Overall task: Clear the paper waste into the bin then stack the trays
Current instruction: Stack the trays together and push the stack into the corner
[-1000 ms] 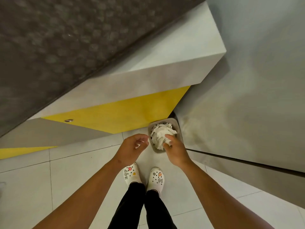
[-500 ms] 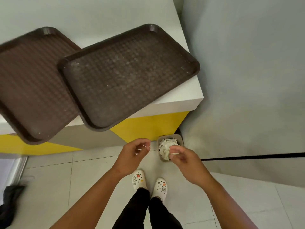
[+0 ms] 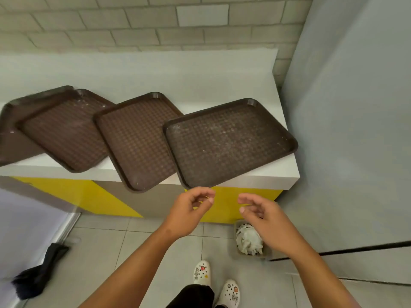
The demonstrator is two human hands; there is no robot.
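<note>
4 trays lie in a row on the surface (image 3: pixel 222 85), each overlapping the next: the right tray (image 3: pixel 229 141) rests on the edge of the 2nd tray (image 3: pixel 138 141), left of that is the 3rd tray (image 3: pixel 64 132), which lies on the far-left tray (image 3: pixel 13 130). Their near corners overhang the surface's front edge. On the floor (image 3: pixel 100 252) below the surface's right end stands the bin (image 3: pixel 251 254) with paper (image 3: pixel 248 240) in it. Both hands hang before the right tray, the left hand (image 3: pixel 189 210) left of the right hand (image 3: pixel 264 216), the right above the bin. A wall (image 3: pixel 155 23) stands behind the surface.

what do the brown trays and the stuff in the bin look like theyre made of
Rightmost brown rectangular tray: likely moulded plastic, matte, with a raised grid texture and a rolled rim. Crumpled white waste in the small grey bin: thin paper, judging by its sharp creases.
</note>
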